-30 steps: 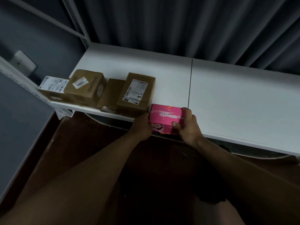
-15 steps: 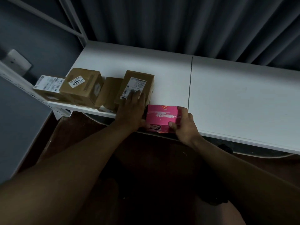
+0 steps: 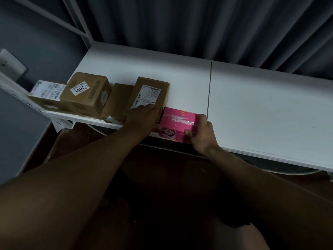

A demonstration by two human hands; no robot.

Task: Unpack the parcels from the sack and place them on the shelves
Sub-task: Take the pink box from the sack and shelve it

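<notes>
Where the grey pleated curtain hangs across the twelve o'clock side of the view, a white shelf runs beneath it from nine o'clock toward three, made of two panels that meet at a thin seam near the middle. A white frame post rises at eleven o'clock by the shelf's back corner.

Along the shelf's front edge, toward nine o'clock, brown parcels stand in a row. The 2001 parcel is the bulkiest; at its nine o'clock side, touching it, is a labelled end parcel. A plain parcel sits between the 2001 parcel and a tall labelled parcel, leaning against the latter.

The pink box lies on the shelf's front edge just at the three o'clock side of the tall labelled parcel, close beside it.

The left hand rests on the front of the tall labelled parcel, fingers laid flat and together over its label. The right hand grips the pink box at its three o'clock end, thumb on the front face and fingers curled over the top edge.
</notes>
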